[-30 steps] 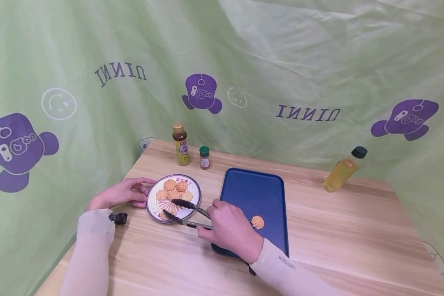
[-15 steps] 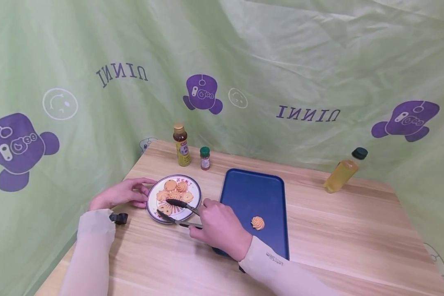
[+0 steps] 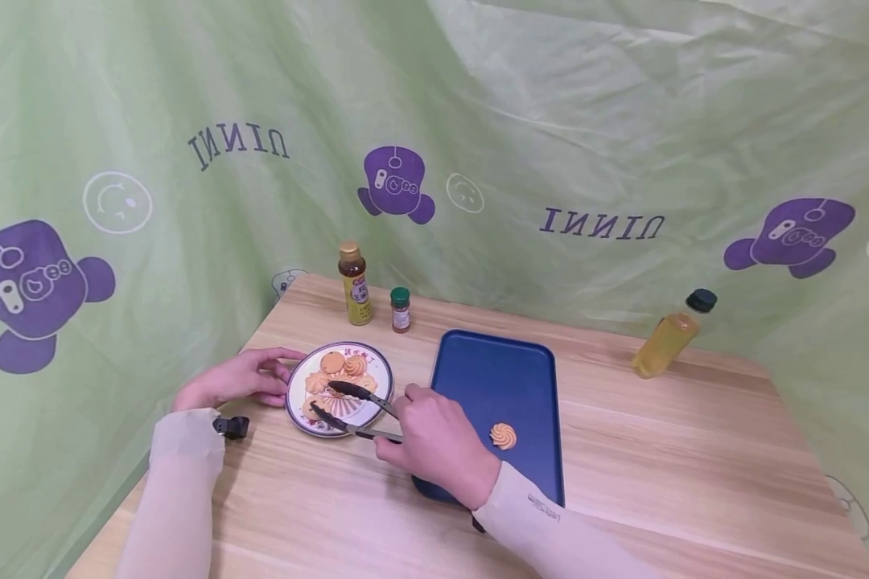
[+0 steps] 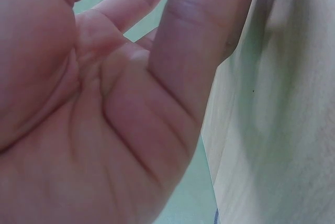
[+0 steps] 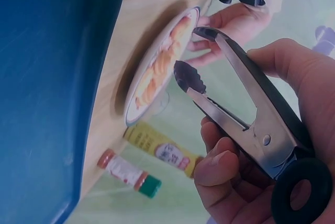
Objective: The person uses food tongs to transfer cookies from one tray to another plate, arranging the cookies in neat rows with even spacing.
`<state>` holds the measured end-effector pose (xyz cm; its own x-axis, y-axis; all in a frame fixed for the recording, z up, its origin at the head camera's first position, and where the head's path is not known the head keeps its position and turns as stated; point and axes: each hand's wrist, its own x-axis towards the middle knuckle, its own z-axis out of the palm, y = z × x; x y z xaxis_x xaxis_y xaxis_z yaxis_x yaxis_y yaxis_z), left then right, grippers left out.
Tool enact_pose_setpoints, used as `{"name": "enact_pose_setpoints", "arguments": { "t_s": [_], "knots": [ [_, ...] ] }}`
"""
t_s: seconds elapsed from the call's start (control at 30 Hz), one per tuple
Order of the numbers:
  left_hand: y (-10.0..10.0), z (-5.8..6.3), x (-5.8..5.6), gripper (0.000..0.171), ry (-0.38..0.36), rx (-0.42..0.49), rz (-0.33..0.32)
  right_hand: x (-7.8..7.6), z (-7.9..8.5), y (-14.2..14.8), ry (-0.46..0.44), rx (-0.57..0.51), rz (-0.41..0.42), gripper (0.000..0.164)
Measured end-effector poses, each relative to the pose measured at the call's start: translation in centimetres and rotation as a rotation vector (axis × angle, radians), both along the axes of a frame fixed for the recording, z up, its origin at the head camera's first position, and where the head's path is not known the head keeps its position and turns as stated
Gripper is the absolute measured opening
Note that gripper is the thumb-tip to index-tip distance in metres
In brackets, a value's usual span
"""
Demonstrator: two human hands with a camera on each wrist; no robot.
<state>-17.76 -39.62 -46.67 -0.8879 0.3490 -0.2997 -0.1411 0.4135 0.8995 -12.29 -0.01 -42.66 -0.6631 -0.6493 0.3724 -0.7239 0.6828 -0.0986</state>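
Observation:
A round white plate (image 3: 368, 412) with a dark rim and several cookies on it is on the left of the table. My left hand (image 3: 249, 375) touches its left rim with loosely spread fingers; the left wrist view is mostly palm. My right hand (image 3: 442, 438) grips black-and-steel tongs (image 5: 261, 109), thumb on one arm and fingers curled under the other. The tongs' jaws stand apart over the plate, the nearer tip beside a round cookie (image 3: 311, 408) close to the near rim. One swirled cookie (image 3: 503, 436) lies on the blue tray (image 3: 496, 378) behind my right hand.
Behind the plate stand a sauce bottle with a tan cap (image 3: 358, 293) and a small green-lidded jar (image 3: 401, 312). At the far right is a black-capped bottle of yellow liquid (image 3: 666, 342). A printed green curtain (image 3: 507, 112) hangs along the table's back and left.
My right hand has moved left with the tongs, then slightly back. The cookie by the nearer tip has shifted left on the plate. My left hand has stayed at the rim.

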Motion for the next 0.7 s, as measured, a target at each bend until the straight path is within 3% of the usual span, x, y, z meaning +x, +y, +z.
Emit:
{"name": "enact_pose_setpoints", "arguments": {
  "t_s": [0.37, 0.57, 0.7],
  "knots": [
    [0.3, 0.0, 0.0, 0.079, -0.013, 0.001, 0.002, 0.7, 0.1, 6.2, 0.011, -0.077, -0.059, 0.033],
    [0.2, 0.2, 0.1, 0.079, -0.01, -0.013, 0.006, 1.7, -0.3, 10.6, 0.072, -0.074, -0.128, 0.036],
    [0.2, 0.4, 0.2, 0.079, -0.007, -0.008, 0.011, 2.6, -0.4, 13.3, 0.047, -0.083, -0.198, 0.037]
  ]
}}
